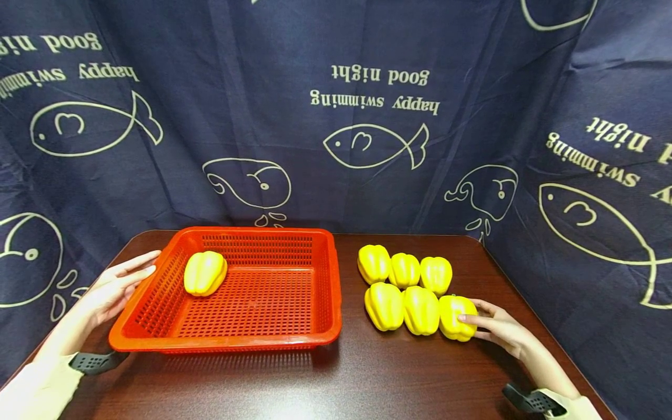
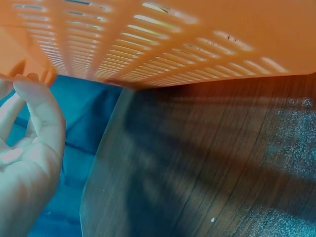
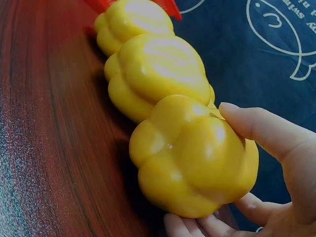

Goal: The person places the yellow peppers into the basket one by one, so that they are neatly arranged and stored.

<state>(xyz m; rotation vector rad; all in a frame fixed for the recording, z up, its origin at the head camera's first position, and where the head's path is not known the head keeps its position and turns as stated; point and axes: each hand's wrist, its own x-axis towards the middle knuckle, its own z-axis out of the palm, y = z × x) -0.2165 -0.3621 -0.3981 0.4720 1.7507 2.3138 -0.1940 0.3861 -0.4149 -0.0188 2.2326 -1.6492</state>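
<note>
My right hand (image 1: 499, 326) grips a yellow bell pepper (image 1: 455, 325) at the right end of the front row. In the right wrist view, the thumb lies on the upper side of this pepper (image 3: 192, 158) and the fingertips reach beneath it. At the left, my left hand (image 1: 112, 289) touches the outer rim of a red plastic basket (image 1: 226, 344), its fingers fairly straight. The left wrist view shows the fingertips (image 2: 32, 86) right at the rim, below the slotted wall. One bell pepper (image 1: 205, 273) lies inside the basket, towards its left wall.
Several more yellow bell peppers, such as the front left one (image 1: 385, 306) and the back right one (image 1: 436, 274), lie in two close rows right of the basket. The dark wooden table (image 1: 399, 379) meets a blue curtain (image 1: 367, 198) with fish drawings at its back edge.
</note>
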